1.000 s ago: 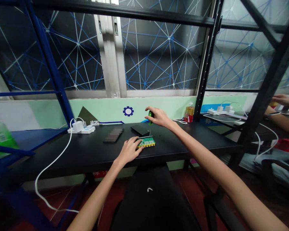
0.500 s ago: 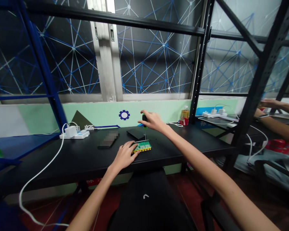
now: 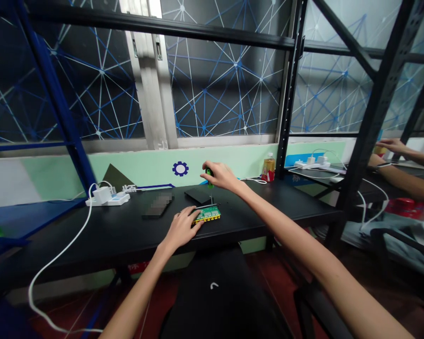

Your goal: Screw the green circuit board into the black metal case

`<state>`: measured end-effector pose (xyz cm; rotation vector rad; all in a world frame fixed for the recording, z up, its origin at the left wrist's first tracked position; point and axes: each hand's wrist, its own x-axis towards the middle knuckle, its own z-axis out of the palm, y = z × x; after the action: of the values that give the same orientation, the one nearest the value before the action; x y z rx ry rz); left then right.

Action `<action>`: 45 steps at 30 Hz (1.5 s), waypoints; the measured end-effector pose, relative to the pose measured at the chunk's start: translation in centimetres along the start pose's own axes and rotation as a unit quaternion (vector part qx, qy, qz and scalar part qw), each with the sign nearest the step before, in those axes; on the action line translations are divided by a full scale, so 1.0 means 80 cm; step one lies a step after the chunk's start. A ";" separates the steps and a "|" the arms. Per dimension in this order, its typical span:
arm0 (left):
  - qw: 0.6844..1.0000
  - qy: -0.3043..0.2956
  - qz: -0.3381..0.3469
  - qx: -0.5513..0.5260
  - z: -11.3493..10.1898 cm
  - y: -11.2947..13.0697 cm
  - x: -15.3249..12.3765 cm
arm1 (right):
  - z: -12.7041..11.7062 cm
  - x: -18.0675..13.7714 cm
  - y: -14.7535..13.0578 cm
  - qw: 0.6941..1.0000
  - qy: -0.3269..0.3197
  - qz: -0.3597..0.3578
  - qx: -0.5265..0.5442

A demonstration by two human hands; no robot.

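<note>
A green circuit board (image 3: 211, 213) with a row of yellow parts along its near edge lies flat on the black desk. My left hand (image 3: 181, 227) holds its left end, thumb at the near side and fingers over the far side. A thin grey metal strip (image 3: 202, 206) runs along the board's far edge. Above it, my right hand (image 3: 219, 175) is closed round the green and black handle of a screwdriver (image 3: 209, 181). The screwdriver stands upright, its shaft reaching down to the far edge of the board. The exact contact of its tip is too small to tell.
Left of the board lies a dark phone-like slab (image 3: 159, 205), with a flat black object (image 3: 198, 196) behind the board. A power strip (image 3: 109, 198) with a white cable is at left, a drink bottle (image 3: 268, 168) at back right. Another person's arms (image 3: 403, 174) show far right.
My fingers have shifted slightly on the screwdriver handle, and more of its green shows. The left hand stays on the board. The whole view has moved a little.
</note>
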<state>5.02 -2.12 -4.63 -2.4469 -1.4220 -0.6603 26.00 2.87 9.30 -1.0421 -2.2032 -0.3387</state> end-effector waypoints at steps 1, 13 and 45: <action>1.000 0.000 0.002 0.001 0.000 0.000 0.000 | 0.001 0.000 0.000 1.000 0.002 -0.001 -0.011; 1.000 -0.021 -0.020 0.000 -0.005 0.004 0.000 | -0.004 -0.001 0.002 0.999 -0.041 0.013 -0.020; 1.000 -0.021 -0.011 0.006 -0.002 0.002 -0.002 | -0.004 0.006 -0.017 0.989 -0.074 0.099 -0.082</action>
<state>5.07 -2.37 -4.55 -2.4529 -1.4648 -0.6064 24.92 2.11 9.96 -1.4048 -2.2042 -0.3669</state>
